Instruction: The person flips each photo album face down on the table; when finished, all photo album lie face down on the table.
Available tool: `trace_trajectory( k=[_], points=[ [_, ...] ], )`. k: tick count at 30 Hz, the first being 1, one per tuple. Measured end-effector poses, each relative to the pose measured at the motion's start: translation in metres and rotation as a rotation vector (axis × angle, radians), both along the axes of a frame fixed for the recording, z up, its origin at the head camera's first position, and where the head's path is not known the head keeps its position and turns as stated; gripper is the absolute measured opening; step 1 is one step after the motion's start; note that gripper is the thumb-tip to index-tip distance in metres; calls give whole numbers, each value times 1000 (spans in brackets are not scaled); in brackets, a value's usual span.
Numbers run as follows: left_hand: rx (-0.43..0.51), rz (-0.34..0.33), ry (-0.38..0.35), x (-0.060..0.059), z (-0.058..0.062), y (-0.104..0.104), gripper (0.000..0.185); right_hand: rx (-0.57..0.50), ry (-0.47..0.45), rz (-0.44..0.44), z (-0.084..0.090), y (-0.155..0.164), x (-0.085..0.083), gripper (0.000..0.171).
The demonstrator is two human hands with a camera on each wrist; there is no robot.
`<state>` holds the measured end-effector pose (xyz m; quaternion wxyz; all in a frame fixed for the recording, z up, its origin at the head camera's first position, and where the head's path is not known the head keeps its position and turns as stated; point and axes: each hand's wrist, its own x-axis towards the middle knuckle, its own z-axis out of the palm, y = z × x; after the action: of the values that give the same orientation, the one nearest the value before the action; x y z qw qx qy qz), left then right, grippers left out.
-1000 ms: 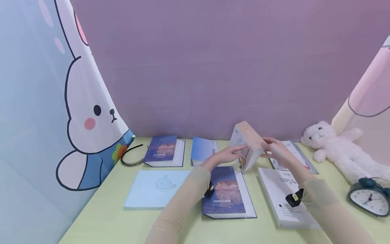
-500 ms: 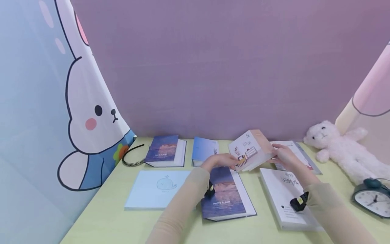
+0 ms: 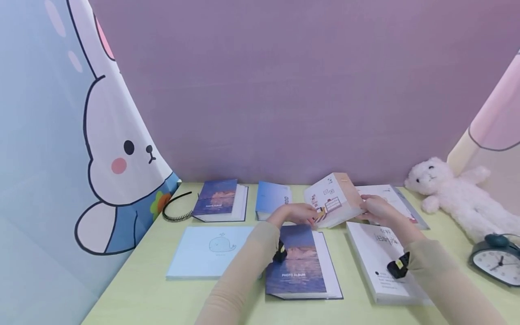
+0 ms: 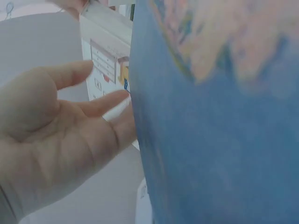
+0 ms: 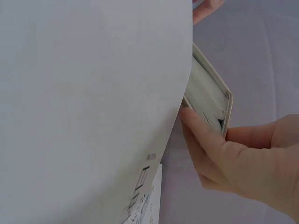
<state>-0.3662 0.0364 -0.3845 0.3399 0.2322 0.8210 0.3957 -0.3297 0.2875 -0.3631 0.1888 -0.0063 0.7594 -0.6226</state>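
A thick book [image 3: 331,198] with a white cover, small furniture drawings and a peach spine stands tilted at the back of the table, cover turned up and to the left. My right hand [image 3: 379,208] grips its lower right end; in the right wrist view the thumb [image 5: 250,135] and fingers lie on opposite covers, with page edges between. My left hand [image 3: 296,212] is at the lower left edge of the cover. The left wrist view shows its fingers [image 4: 105,100] nearly straight, tips partly hidden by a blue photo album [image 4: 210,140] close to the lens.
Below the left wrist lies the photo album [image 3: 298,266]; a white book [image 3: 378,266] is under the right wrist. A whale-cover book [image 3: 203,253], another album [image 3: 215,198], a blue book [image 3: 270,198], headband [image 3: 176,218], plush toy [image 3: 451,194] and alarm clock [image 3: 497,262] lie around.
The book has tipped from a steep stance so its drawn cover faces up, with both hands moving lower left or right along with it. The front photo album has shifted slightly toward me.
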Motion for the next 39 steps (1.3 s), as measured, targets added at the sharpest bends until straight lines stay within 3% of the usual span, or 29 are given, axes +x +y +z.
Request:
trace_trajectory(
  k=[4, 7, 11, 19, 26, 33, 39],
  points=[
    [-82, 19, 110, 5, 3, 2, 46, 99, 23, 46, -2, 0, -2, 66],
    [-116, 15, 147, 7, 5, 2, 49, 155, 28, 97, -4, 0, -2, 69],
    [-124, -13, 145, 7, 4, 0, 48, 198, 22, 105, -4, -1, -1, 70],
    [-169, 23, 123, 6, 1, -4, 47, 392, 11, 87, -3, 1, 0, 78],
    [-170, 33, 120, 7, 3, -6, 48, 486, 6, 85, -6, 4, 0, 78],
    [-187, 51, 157, 4, 1, -10, 46, 514, 97, 229, -18, 5, -5, 68],
    [-108, 83, 134, -3, -5, -16, 56, 635, 217, 205, -14, -1, -6, 63]
  ],
)
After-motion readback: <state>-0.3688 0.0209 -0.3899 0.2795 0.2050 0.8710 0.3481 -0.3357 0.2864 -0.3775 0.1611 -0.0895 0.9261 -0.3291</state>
